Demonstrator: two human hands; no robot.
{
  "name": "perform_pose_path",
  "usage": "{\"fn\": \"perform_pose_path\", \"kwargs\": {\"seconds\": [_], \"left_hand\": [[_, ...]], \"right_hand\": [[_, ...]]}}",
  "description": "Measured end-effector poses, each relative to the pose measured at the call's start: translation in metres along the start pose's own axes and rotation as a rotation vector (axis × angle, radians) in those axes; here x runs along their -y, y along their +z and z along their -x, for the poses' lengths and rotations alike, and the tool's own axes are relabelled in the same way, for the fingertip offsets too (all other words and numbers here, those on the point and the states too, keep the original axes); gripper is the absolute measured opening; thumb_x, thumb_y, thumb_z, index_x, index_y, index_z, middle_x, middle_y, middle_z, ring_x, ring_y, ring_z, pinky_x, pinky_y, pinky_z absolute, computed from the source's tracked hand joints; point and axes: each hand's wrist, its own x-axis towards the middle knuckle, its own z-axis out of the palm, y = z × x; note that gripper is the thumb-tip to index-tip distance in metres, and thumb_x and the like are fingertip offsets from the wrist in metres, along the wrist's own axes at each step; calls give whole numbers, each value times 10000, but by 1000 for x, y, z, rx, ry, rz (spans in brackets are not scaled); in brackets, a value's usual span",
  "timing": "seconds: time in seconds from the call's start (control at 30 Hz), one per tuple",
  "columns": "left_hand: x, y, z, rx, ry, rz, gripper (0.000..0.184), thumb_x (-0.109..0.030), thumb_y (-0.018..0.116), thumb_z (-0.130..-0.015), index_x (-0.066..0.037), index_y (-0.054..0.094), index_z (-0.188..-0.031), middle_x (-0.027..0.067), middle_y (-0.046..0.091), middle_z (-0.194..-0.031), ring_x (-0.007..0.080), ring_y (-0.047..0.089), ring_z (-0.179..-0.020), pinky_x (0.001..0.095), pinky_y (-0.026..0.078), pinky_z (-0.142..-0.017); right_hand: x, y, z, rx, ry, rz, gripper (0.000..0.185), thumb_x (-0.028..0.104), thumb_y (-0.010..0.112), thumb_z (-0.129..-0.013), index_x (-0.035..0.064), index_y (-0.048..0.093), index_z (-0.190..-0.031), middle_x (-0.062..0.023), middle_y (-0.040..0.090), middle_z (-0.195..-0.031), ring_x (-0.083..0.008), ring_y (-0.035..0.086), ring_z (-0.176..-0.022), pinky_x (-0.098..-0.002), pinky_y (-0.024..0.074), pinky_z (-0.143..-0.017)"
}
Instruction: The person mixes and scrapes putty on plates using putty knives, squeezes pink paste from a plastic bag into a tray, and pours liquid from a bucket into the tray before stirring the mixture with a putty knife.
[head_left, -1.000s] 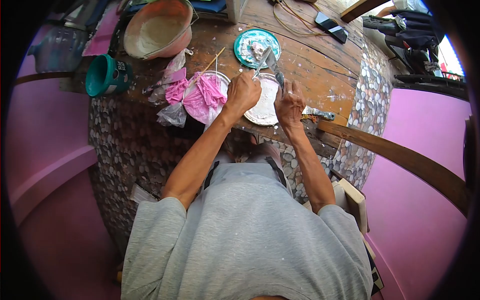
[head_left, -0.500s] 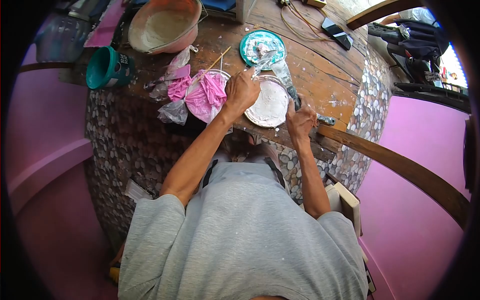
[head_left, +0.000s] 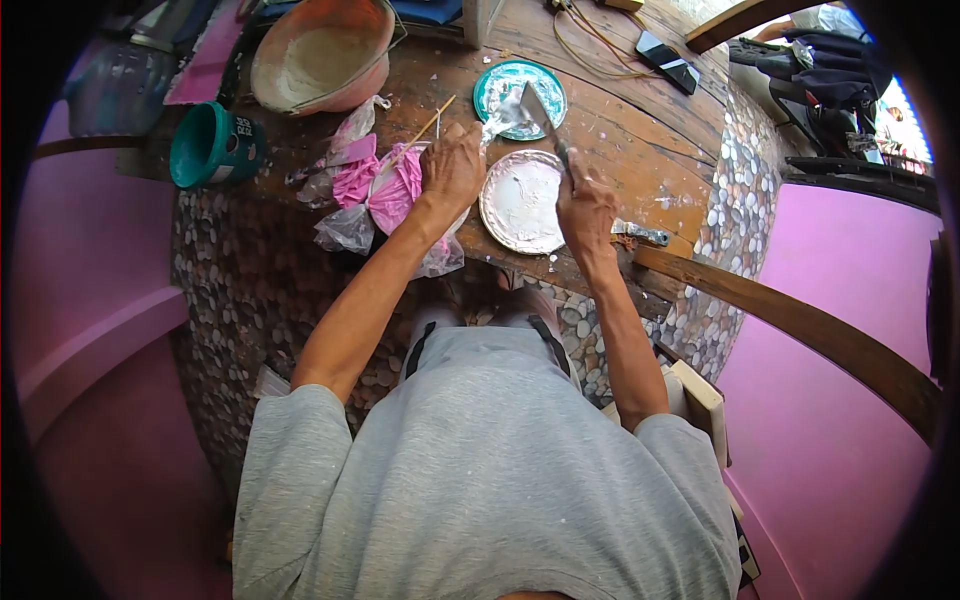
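My left hand (head_left: 455,165) is closed around the handle of a putty knife whose blade (head_left: 503,118) is smeared with white paste. In my right hand (head_left: 587,208) is a second putty knife (head_left: 545,118), its blade tilted up close to the first one; whether they touch I cannot tell. Both blades are over or near a teal lid (head_left: 488,82) coated with white paste. Below them, between my hands, stands a round tub of white paste (head_left: 525,205). Pink plastic (head_left: 395,195) covers a tub beside my left hand, which partly hides it.
Right of my right hand lies another scraper (head_left: 645,234). A teal bucket (head_left: 200,150) and a large, dusty orange basin (head_left: 325,60) stand at the left. A phone (head_left: 667,62) and cable (head_left: 590,45) lie farther back. A curved wooden rail (head_left: 780,310) runs along the right.
My right hand has turned its putty knife upward and moved slightly left, bringing the blade to the other one. My left hand has shifted left with its knife.
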Motion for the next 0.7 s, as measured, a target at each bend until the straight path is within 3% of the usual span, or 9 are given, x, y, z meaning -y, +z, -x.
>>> {"fn": "perform_pose_path", "kwargs": {"seconds": [0.1,0.17,0.23,0.3,0.4,0.43,0.5,0.53,0.7], "left_hand": [[-1,-2,-3,32,13,-63,194,-134,525,-822,-18,597,-960,202,570,-874,367,607,-767,451,497,-653],[2,-2,-1,16,21,-85,227,-147,577,-803,-43,599,-1003,177,573,-845,353,605,-767,447,488,-654],[1,-3,-6,-18,43,-104,280,-160,628,-783,-68,600,-1047,151,577,-816,338,603,-766,443,479,-655],[-1,-4,-6,45,21,-139,261,-160,625,-786,-81,602,-1033,137,579,-817,334,605,-767,444,481,-654],[0,-4,-6,0,46,-131,224,-158,625,-787,-88,599,-997,133,577,-811,332,607,-760,446,483,-645],[-1,-5,-4,4,50,-129,224,-158,625,-787,-88,599,-997,133,577,-811,332,607,-760,446,483,-645],[-2,-6,-5,29,58,-160,194,-159,627,-788,-87,593,-965,128,573,-807,331,607,-752,451,483,-633],[-2,-7,-4,16,104,-123,139,-120,525,-824,-42,580,-925,169,561,-827,351,604,-723,445,482,-593],[0,-8,3,-3,104,-103,210,-135,590,-804,-66,592,-1002,144,570,-833,333,605,-739,431,484,-615]], "right_hand": [[-2,10,2,48,23,34,392,88,562,-846,35,526,-1233,-197,617,-824,-346,617,-612,-408,484,-529],[4,5,3,-186,-75,-74,377,109,538,-862,36,522,-1232,-213,619,-844,-348,616,-599,-416,475,-510],[0,15,8,46,52,55,386,106,543,-865,40,516,-1244,-206,625,-870,-345,628,-606,-403,476,-501],[-6,20,11,68,52,77,372,118,518,-877,39,518,-1241,-213,626,-885,-349,631,-612,-411,477,-504],[4,12,6,-182,-3,-56,351,139,484,-892,43,528,-1227,-218,624,-882,-355,629,-612,-430,477,-516],[-2,18,11,-182,2,-53,351,139,484,-892,43,528,-1227,-218,624,-882,-355,629,-612,-430,477,-516],[-13,32,14,106,51,128,371,131,519,-879,55,522,-1242,-208,629,-877,-352,632,-619,-421,478,-509],[-12,32,13,110,148,101,365,101,553,-863,69,550,-1227,-237,620,-855,-376,623,-668,-432,486,-576],[-11,34,12,-23,33,42,360,102,540,-869,84,550,-1228,-233,620,-837,-369,623,-647,-430,496,-555]]}}
